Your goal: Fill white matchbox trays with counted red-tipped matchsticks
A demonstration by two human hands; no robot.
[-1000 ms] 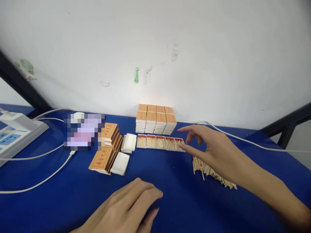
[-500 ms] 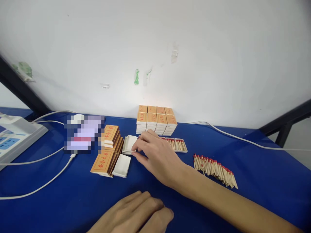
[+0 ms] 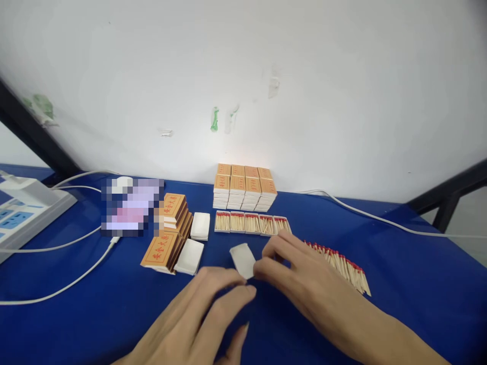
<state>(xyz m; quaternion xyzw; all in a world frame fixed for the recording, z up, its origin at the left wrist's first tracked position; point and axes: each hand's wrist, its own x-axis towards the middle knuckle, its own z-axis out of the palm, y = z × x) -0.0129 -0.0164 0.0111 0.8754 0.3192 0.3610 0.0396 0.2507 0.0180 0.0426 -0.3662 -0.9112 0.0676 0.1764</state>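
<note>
A white matchbox tray [image 3: 242, 259] is tilted above the blue table, pinched at its right edge by my right hand [image 3: 300, 268]. My left hand [image 3: 201, 314] is just below and left of it, fingers curved and thumb apart, holding nothing; whether a fingertip touches the tray I cannot tell. Beyond the hands stands a row of several trays filled with red-tipped matches [image 3: 238, 223]. A pile of loose matches [image 3: 346, 266] lies to the right, partly covered by my right hand. Stacks of white trays [image 3: 200, 225] sit to the left.
Orange matchbox sleeves [image 3: 163, 251] are stacked left of the white trays. Closed matchboxes [image 3: 245, 187] form a block against the wall. At the left are a blurred phone [image 3: 133, 208], a power strip [image 3: 30, 218] and white cables; another cable [image 3: 361, 218] runs along the right.
My right hand has taken a white tray off the far stack and brought it right and nearer to me. My left hand has risen toward it, its fingers spreading. The filled row is now uncovered.
</note>
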